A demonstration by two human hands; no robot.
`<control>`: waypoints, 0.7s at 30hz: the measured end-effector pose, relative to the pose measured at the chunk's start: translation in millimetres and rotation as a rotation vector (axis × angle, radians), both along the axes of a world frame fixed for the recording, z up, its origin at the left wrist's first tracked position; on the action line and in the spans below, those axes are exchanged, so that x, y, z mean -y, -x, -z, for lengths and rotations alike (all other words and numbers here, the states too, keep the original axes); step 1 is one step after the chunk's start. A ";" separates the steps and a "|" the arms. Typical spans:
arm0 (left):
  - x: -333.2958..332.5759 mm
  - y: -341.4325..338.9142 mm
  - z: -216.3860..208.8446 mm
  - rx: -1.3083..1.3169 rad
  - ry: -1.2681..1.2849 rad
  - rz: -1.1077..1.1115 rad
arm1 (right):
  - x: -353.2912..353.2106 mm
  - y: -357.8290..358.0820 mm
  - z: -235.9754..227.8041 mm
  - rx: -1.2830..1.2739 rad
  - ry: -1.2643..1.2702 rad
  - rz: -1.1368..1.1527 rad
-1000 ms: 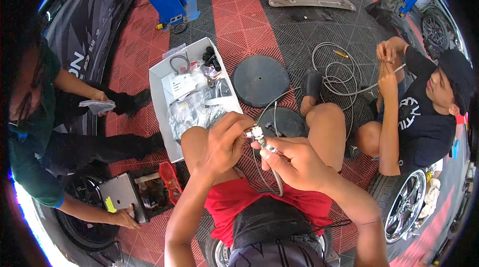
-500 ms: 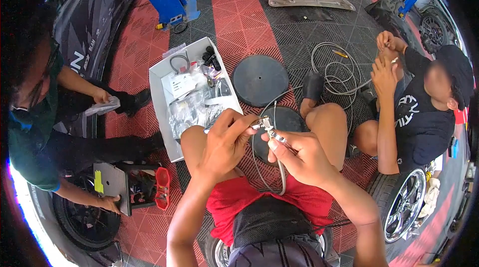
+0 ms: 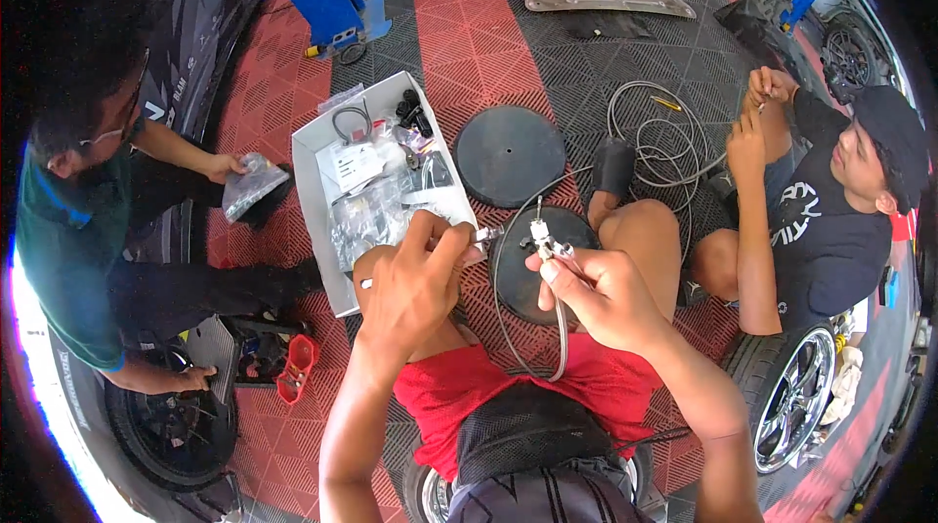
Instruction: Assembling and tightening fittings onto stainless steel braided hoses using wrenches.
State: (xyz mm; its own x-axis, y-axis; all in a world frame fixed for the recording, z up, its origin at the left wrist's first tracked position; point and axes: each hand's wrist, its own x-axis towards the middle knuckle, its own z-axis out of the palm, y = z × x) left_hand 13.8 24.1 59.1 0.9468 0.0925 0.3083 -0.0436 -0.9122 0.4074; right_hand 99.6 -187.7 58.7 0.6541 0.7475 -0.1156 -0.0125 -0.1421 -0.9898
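My right hand (image 3: 611, 298) is closed round a silver hose fitting (image 3: 540, 232), from which a braided hose (image 3: 563, 333) hangs toward my lap. To its left my closed left hand (image 3: 415, 279) grips a small silver tool (image 3: 487, 234), perhaps a wrench. Its head pokes out past my fingertips, apart from the fitting; most of the rest is hidden by the hand. Both hands are above a round black disc (image 3: 523, 293) between my legs. A thin cable (image 3: 498, 293) loops down near the fitting.
A white box (image 3: 315, 191) of bagged parts lies ahead left; another black disc (image 3: 510, 157) is beside it. Coiled hose (image 3: 674, 157) lies ahead right. One co-worker's hand (image 3: 225, 167) holds a plastic bag; another co-worker's hands (image 3: 757, 98) meet at right. A red tray (image 3: 296, 372) is left.
My left hand has drawn the silver tool left, away from the fitting. My right hand has lowered slightly. The left co-worker has raised the plastic bag and tilted a dark panel.
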 end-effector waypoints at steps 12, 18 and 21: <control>1.3 -9.3 0.7 0.103 -0.135 0.096 | -7.6 -8.5 2.0 -0.020 0.103 0.015; 6.2 -8.7 -8.8 0.048 -0.132 0.112 | -12.7 -6.3 -2.5 0.122 0.146 0.018; 7.6 -8.7 -10.0 0.036 -0.124 0.097 | -15.4 -3.3 -1.8 0.181 0.161 -0.008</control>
State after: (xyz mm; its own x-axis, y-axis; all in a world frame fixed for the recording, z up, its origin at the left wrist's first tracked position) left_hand 22.5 16.5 69.1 0.9377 -0.0396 0.3453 -0.1462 -0.9462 0.2886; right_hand 102.9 -172.3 60.5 0.6693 0.7340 -0.1154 0.1646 -0.2979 -0.9403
